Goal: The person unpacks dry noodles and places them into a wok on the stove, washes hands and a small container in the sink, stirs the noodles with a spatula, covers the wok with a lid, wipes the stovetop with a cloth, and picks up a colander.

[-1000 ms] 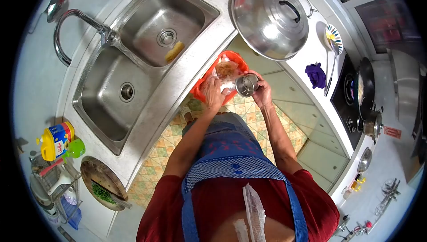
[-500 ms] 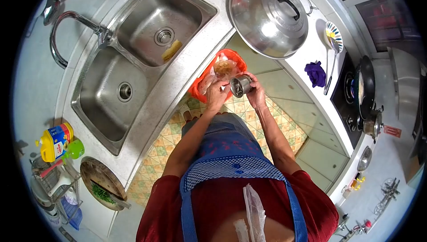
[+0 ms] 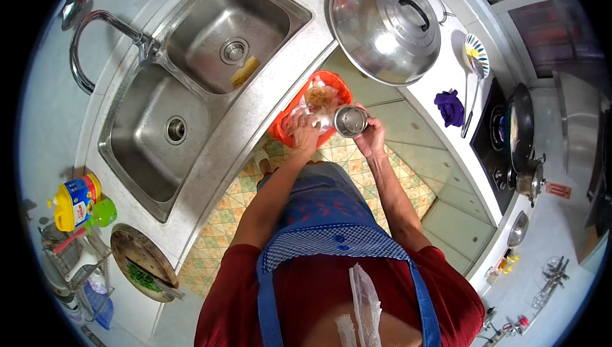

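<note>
My right hand [image 3: 371, 137] grips a small round metal cup [image 3: 350, 121] by its side. The cup is tipped so that its mouth faces me, and a few dark specks show on its inner bottom. My left hand [image 3: 306, 134] is open, fingers spread and pointing down over the orange-red bin [image 3: 345, 90]. No held thing shows in it. Inside the bin, clear plastic bags and a yellowish-brown clump [image 3: 320, 97] are visible. The cup is beside the bin's right rim.
A double steel sink [image 3: 137, 149] with a yellow sponge-like piece [image 3: 245, 72] lies left. A large domed lid [image 3: 376, 35] rests on the counter, near a purple cloth [image 3: 450, 108] and a wok [image 3: 521, 127]. A chopping board [image 3: 143, 251] carries chopped greens and a knife.
My left hand has moved away from the cup's rim, and its fingers have opened over the bin. The cup has shifted slightly right and turned more toward me.
</note>
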Demonstrator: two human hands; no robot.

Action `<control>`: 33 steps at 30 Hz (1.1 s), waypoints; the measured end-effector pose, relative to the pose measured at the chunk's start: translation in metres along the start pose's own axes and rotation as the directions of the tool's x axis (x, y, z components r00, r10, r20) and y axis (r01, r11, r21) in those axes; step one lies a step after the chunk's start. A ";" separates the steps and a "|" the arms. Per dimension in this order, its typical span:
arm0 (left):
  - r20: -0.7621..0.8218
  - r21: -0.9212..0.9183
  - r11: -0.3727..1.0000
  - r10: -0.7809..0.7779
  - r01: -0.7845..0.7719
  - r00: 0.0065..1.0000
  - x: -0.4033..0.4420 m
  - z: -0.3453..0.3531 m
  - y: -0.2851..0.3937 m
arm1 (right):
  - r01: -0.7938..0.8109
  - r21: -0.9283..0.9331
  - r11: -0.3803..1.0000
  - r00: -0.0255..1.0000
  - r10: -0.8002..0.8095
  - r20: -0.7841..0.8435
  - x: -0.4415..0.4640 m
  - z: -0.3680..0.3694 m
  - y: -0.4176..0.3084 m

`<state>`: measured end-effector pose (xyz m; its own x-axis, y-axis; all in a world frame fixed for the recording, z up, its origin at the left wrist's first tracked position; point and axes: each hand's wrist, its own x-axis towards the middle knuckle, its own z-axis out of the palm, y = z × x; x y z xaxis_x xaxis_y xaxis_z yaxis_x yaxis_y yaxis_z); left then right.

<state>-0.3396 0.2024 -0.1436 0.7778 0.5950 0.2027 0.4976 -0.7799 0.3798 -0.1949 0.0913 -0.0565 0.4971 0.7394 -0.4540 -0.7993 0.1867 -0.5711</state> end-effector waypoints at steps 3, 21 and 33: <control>0.182 0.060 0.998 0.011 -0.023 0.983 0.001 -0.002 0.007 | -0.067 0.113 0.991 0.997 0.072 -0.039 -0.004 0.004 -0.003; 0.388 -0.904 -0.326 -0.355 0.276 0.851 0.016 -0.169 -0.034 | -0.082 0.015 0.997 0.990 0.080 0.113 0.034 0.121 0.038; 0.280 -0.912 -0.402 -0.748 -0.075 0.602 -0.034 -0.274 -0.197 | 0.872 -0.488 -0.033 0.489 0.003 0.872 0.121 0.350 0.173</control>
<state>-0.5696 0.3888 0.0215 0.2035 0.8869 -0.4147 -0.6093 0.4463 0.6554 -0.3908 0.4393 0.0291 -0.0539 0.9263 0.3730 0.6249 0.3226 -0.7109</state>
